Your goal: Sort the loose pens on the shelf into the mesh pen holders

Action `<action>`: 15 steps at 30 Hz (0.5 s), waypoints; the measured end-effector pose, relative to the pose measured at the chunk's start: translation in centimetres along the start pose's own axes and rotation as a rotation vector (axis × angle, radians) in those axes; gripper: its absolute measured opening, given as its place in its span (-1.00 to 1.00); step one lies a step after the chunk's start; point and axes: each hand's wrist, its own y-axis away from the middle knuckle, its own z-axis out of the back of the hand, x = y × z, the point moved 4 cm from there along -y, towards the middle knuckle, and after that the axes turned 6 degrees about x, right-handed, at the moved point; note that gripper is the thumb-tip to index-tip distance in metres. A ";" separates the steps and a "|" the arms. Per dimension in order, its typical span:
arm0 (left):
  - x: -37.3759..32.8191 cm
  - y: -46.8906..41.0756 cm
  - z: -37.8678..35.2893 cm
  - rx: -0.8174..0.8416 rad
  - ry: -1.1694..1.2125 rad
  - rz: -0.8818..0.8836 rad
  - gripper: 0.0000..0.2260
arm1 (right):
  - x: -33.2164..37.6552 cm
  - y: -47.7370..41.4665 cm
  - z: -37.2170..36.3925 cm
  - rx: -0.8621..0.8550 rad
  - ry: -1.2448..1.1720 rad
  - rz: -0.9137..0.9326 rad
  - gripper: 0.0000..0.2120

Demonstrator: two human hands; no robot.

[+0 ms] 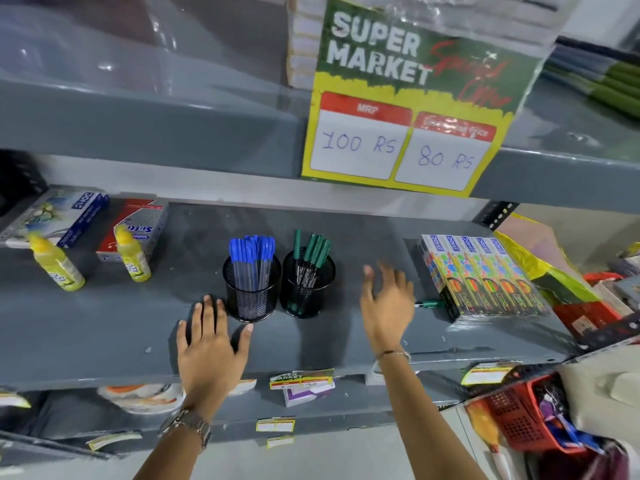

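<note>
Two black mesh pen holders stand side by side on the grey shelf (pixel 104 323). The left holder (pixel 251 296) is full of several blue-capped pens (pixel 252 252). The right holder (pixel 307 289) has several green-capped pens (pixel 311 252). One loose green pen (pixel 428 304) lies on the shelf against the pencil boxes, just right of my right hand. My left hand (pixel 209 348) rests flat on the shelf, fingers spread, just left of the blue-pen holder. My right hand (pixel 386 303) hovers open to the right of the green-pen holder, holding nothing.
A shrink-wrapped row of colour pencil boxes (pixel 485 277) sits at the right. Two yellow glue bottles (pixel 59 263) (pixel 133 254) and flat boxes (pixel 133 226) stand at the left. A price sign (pixel 408 98) hangs from the upper shelf. A red basket (pixel 519 420) is lower right.
</note>
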 end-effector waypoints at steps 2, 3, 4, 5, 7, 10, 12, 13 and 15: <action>-0.2 0.0 0.0 0.000 -0.004 -0.007 -0.34 | -4.2 1.4 -0.2 0.167 0.125 -0.088 -0.43; -0.1 0.0 0.0 -0.003 -0.008 -0.007 -0.34 | -5.7 2.2 -0.6 0.259 0.161 -0.111 -0.39; 0.1 0.0 0.0 -0.005 -0.009 -0.003 -0.34 | -6.5 3.0 -1.0 0.320 0.183 -0.109 -0.35; 0.0 0.0 0.0 -0.007 -0.005 -0.004 -0.34 | -7.0 3.4 -1.1 0.345 0.196 -0.096 -0.34; 0.0 0.0 0.1 -0.018 -0.005 -0.002 -0.34 | -6.5 4.1 -1.3 0.357 0.204 -0.062 -0.34; 0.0 -0.1 0.1 -0.020 -0.019 -0.007 -0.33 | -4.2 5.3 -1.7 0.368 0.210 0.021 -0.34; -0.1 -0.1 0.0 -0.017 -0.026 -0.016 -0.33 | -2.6 6.8 -1.9 0.347 0.206 0.089 -0.40; -0.1 0.0 0.0 -0.012 -0.026 -0.015 -0.33 | -1.9 7.4 -1.9 0.325 0.185 0.117 -0.45; -0.2 0.1 0.0 -0.004 -0.020 -0.015 -0.33 | -1.0 7.9 -1.5 0.273 0.135 0.140 -0.57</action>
